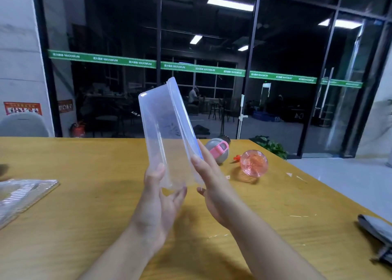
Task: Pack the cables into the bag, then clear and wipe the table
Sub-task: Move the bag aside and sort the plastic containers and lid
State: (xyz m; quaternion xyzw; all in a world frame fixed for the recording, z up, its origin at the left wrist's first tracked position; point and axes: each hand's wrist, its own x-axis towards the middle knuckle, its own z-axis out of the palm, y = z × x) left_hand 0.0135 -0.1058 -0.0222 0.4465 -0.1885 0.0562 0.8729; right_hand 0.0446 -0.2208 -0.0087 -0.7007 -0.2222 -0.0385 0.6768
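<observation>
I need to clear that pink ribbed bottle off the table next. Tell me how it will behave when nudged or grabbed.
The pink bottle lies on its side on the table, so a nudge will probably roll it. It looks see-through and empty, likely light. Its ribbed wall should give some grip, though thin plastic may flex.

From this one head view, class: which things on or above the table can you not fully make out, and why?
- Grey item: cut off by the right edge.
- Crinkled clear plastic: cut off by the left edge.
- Grey bottle: partly behind the clear container and right hand.
- Cables: none in view.
</observation>
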